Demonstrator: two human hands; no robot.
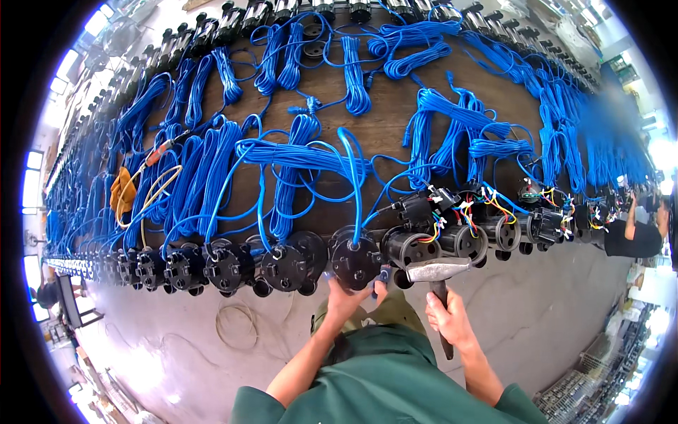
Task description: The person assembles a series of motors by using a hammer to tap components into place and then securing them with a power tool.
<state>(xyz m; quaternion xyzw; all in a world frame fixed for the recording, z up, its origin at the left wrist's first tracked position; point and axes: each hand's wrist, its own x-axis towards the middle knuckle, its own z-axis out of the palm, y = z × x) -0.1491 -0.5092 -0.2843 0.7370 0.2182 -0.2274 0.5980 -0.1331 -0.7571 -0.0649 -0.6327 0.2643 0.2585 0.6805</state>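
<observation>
Far left, the bench curves off into the fisheye rim, and the black motors along its near edge shrink into a blur there; how many stand in that stretch cannot be told. Blue cable bundles lie across the brown top behind them, with an orange rag and a pale yellow lead among them. On the floor below lies a thin wire loop.

Near the middle, the left hand is cupped under a round black motor cap at the bench edge, fingers closed on its lower rim; the fingertips are hidden behind it. A blue cable rises from the cap.

Just to the right, the right hand is clenched round the handle of a hammer, its steel head level and close beside the cap, in front of an open motor. The handle's lower end sticks out below the fist.

Further right, open motors show coloured wires. At the far right rim another person's arm is partly cut off.
</observation>
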